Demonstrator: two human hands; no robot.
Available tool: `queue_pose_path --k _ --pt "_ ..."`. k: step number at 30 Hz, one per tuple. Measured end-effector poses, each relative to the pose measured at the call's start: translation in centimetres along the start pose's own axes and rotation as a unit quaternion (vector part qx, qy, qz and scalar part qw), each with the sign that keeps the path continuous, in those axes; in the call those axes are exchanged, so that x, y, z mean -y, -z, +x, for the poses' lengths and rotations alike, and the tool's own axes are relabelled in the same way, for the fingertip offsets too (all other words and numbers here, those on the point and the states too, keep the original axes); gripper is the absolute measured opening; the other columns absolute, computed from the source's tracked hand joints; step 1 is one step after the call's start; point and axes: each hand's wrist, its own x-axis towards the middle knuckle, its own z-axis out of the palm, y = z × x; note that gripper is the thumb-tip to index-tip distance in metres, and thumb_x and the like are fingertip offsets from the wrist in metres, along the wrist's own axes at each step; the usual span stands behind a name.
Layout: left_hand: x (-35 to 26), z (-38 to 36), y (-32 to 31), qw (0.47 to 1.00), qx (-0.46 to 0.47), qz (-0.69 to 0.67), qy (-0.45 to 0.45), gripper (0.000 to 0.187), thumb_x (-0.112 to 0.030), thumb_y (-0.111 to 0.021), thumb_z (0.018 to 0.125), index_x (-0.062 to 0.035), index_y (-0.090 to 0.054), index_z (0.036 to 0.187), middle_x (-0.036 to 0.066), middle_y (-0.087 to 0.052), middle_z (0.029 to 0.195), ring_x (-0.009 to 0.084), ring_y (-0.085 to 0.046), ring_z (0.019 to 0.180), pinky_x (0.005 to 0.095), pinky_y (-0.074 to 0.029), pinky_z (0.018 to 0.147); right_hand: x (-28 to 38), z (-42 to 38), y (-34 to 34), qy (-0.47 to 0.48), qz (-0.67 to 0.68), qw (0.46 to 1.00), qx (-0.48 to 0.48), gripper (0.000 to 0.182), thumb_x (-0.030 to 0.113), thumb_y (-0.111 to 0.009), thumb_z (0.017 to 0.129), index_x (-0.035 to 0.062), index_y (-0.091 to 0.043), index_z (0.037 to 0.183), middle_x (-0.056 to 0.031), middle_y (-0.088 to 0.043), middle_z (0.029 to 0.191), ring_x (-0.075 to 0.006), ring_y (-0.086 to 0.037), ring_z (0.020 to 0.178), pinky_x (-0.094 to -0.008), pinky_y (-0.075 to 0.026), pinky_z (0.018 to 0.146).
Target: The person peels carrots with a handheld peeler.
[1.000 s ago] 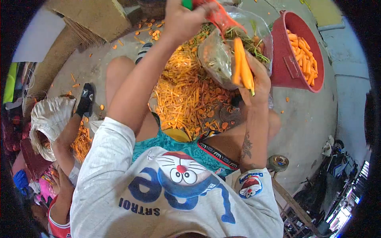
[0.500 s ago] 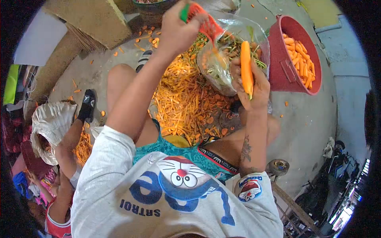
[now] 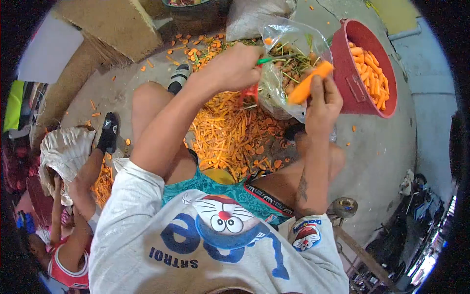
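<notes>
Left hand (image 3: pixel 234 68), closed on the peeler (image 3: pixel 252 88), has dropped from high up to beside the bag (image 3: pixel 289 63). Right hand (image 3: pixel 323 103) grips 1 carrot (image 3: pixel 309 82), now tilted toward the bucket (image 3: pixel 350 73); stroke looks finished, peels (image 3: pixel 230 132) heaped on the floor.

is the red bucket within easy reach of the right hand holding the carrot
Probably yes: the right hand holds the carrot just beside the red bucket; nothing stands between them, and the bucket's open top is tipped toward the person.
</notes>
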Motion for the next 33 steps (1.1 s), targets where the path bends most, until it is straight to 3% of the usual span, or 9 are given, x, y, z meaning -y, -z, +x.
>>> queue_pose_path --k 3,16,22,24,27,28,30,32,33 --pt "-0.1 0.1 -0.4 0.990 -0.126 -0.047 -0.037 0.028 -0.010 -0.062 0.081 0.0047 -0.063 0.104 0.032 -0.067 0.088 0.0496 -0.066 0.088 0.0538 -0.052 0.078 -1.1 1.4 1.7 -0.109 0.369 0.923 0.021 0.017 0.000 -0.070 0.095 -0.0044 -0.069 0.112 -0.0114 -0.071 0.106 -0.0192 -0.071 0.089 -0.0300 -0.060 0.078" --pt "0.7 1.1 -0.1 0.998 -0.033 0.030 0.036 0.024 -0.013 -0.062 0.084 0.0050 -0.065 0.099 0.032 -0.068 0.093 0.0485 -0.067 0.092 0.0518 -0.054 0.080 -2.2 0.6 0.5 -0.087 0.402 0.911 0.011 0.024 -0.007 -0.068 0.093 -0.0070 -0.068 0.116 -0.0164 -0.071 0.114 -0.0233 -0.072 0.089 -0.0308 -0.061 0.077" --pt "1.4 0.4 1.1 0.997 -0.065 -0.001 0.032 0.033 -0.017 -0.065 0.084 0.0062 -0.065 0.108 0.033 -0.068 0.094 0.0482 -0.068 0.092 0.0520 -0.054 0.082 -5.4 8.1 10.8 -0.055 0.610 0.787 -0.077 0.059 0.027 -0.066 0.099 -0.0066 -0.046 0.143 -0.0236 -0.061 0.134 -0.0361 -0.062 0.122 -0.0422 -0.061 0.094" --pt "1.7 0.1 1.5 0.996 -0.078 0.030 0.024 0.034 -0.017 -0.065 0.085 0.0059 -0.066 0.109 0.032 -0.068 0.094 0.0479 -0.068 0.092 0.0516 -0.054 0.083 -5.3 8.7 10.5 -0.176 0.567 0.781 -0.195 0.063 0.030 -0.068 0.097 -0.0085 -0.044 0.142 -0.0242 -0.062 0.131 -0.0335 -0.063 0.121 -0.0441 -0.060 0.094" --pt "2.1 0.0 1.8 0.993 -0.118 0.030 -0.004 0.032 -0.016 -0.065 0.085 0.0056 -0.066 0.109 0.031 -0.069 0.094 0.0475 -0.068 0.092 0.0508 -0.054 0.083 -8.5 6.4 5.9 -0.289 0.265 0.919 -0.039 0.046 0.028 -0.066 0.098 0.0007 -0.059 0.135 -0.0129 -0.067 0.120 -0.0273 -0.068 0.108 -0.0409 -0.059 0.092" --pt "2.3 -0.1 1.9 0.993 -0.116 0.027 -0.004 0.032 -0.016 -0.065 0.085 0.0056 -0.066 0.109 0.031 -0.069 0.094 0.0475 -0.068 0.092 0.0508 -0.054 0.083 -11.6 5.3 4.2 -0.080 -0.043 0.990 0.109 0.035 0.031 -0.061 0.101 0.0036 -0.070 0.122 -0.0100 -0.071 0.109 -0.0234 -0.070 0.097 -0.0382 -0.058 0.088" --pt "2.8 0.0 2.5 0.992 -0.121 0.018 0.019 0.031 -0.016 -0.065 0.085 0.0041 -0.066 0.108 0.030 -0.069 0.094 0.0472 -0.068 0.092 0.0502 -0.054 0.083 -12.3 2.9 -1.8 -0.108 -0.397 0.897 0.164 0.046 0.042 -0.061 0.098 0.0014 -0.071 0.117 -0.0238 -0.073 0.105 -0.0379 -0.070 0.104 -0.0456 -0.055 0.090" --pt "3.4 0.0 3.0 0.992 -0.121 0.013 0.029 0.030 -0.016 -0.065 0.084 0.0033 -0.066 0.108 0.030 -0.069 0.094 0.0469 -0.068 0.092 0.0498 -0.054 0.082 -10.6 -1.1 -5.6 -0.196 -0.346 0.868 0.298 0.066 0.052 -0.060 0.097 -0.0014 -0.058 0.136 -0.0305 -0.064 0.127 -0.0437 -0.061 0.121 -0.0481 -0.047 0.104" --pt "3.8 -0.1 3.3 0.992 -0.121 0.008 0.040 0.030 -0.015 -0.065 0.084 0.0025 -0.067 0.108 0.029 -0.069 0.094 0.0467 -0.068 0.092 0.0494 -0.054 0.081 -13.4 -2.9 -6.6 -0.122 -0.381 0.829 0.391 0.080 0.055 -0.062 0.095 -0.0059 -0.047 0.144 -0.0341 -0.055 0.138 -0.0453 -0.053 0.131 -0.0463 -0.043 0.110"
